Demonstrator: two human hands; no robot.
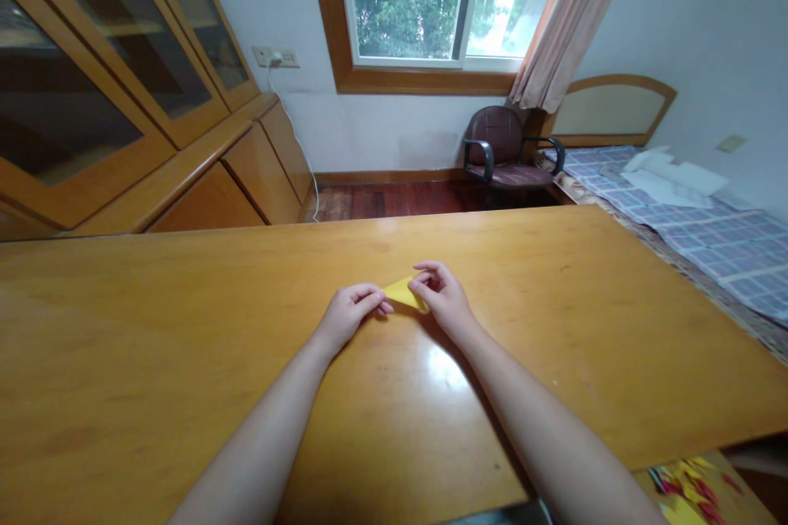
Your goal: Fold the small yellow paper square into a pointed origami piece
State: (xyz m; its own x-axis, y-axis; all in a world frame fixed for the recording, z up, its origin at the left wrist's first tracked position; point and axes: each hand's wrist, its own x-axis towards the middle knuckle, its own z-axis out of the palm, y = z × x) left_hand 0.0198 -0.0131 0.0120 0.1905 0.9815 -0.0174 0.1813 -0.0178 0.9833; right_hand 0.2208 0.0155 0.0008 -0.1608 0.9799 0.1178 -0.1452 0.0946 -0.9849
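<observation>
Between my two hands is a small piece of folded yellow paper (402,293), roughly triangular, held just over the wooden table (185,344). My left hand (350,313) pinches its narrow left tip between thumb and fingers. At the wider right end, my right hand (444,300) grips the paper with thumb and forefinger, the other fingers curled behind. The folds are too small to make out in detail.
At the lower right, below table height, lie yellow and red paper pieces (693,488). A dark object (501,515) shows at the bottom edge. Beyond the table are an office chair (501,143), a bed (695,201) and a glass-door cabinet (153,82).
</observation>
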